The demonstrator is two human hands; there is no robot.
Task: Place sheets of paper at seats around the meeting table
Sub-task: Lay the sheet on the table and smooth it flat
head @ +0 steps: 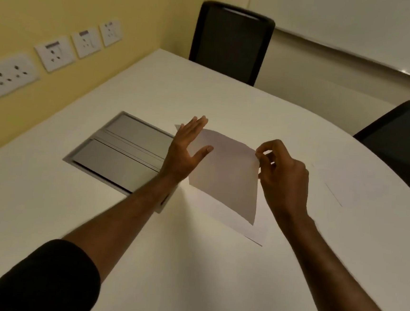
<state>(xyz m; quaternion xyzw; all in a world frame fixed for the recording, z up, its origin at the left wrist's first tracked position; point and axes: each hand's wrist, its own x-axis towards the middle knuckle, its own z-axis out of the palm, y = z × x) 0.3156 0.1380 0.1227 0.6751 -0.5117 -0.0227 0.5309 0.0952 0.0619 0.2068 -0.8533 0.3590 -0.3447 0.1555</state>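
Observation:
A white sheet of paper is lifted off the white meeting table, curling up above a sheet or stack of paper that lies flat under it. My right hand pinches the lifted sheet's right edge between thumb and fingers. My left hand is at the sheet's left edge, fingers spread and thumb out against the paper. Another sheet lies flat on the table at the right, in front of the right chair.
A grey metal cable hatch is set into the table to the left of my hands. Two black chairs stand at the far edge, one at the back and one at the right. Wall sockets line the yellow wall.

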